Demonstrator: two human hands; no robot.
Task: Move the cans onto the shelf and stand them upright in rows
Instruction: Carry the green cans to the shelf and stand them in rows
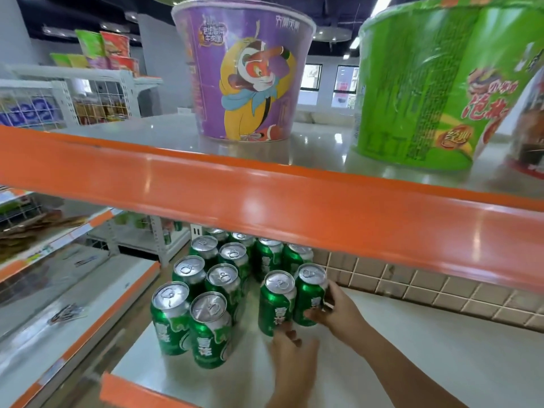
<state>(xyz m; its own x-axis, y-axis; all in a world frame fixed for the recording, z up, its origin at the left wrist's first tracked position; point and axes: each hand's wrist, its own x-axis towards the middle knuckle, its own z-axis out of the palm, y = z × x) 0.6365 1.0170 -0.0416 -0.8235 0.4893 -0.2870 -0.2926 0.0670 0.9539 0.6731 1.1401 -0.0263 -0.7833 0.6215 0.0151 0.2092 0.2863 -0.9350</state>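
Several green cans with silver tops stand upright in rows on the white lower shelf (pixel 412 348). The two nearest cans of the right-hand rows stand side by side. My right hand (pixel 335 310) grips the right one (pixel 309 290) from its right side, thumb across its lower front. My left hand (pixel 291 357) is below the left one (pixel 275 301), fingertips touching its lower front. Two more rows of cans (pixel 206 290) stand to the left, with a gap between them and the held pair.
An orange-edged upper shelf (pixel 265 195) crosses the view just above the cans. It carries a purple noodle bowl (pixel 244 75) and a green noodle bowl (pixel 435 83). A brown tiled wall (pixel 412 287) backs the lower shelf. Other shelving stands to the left.
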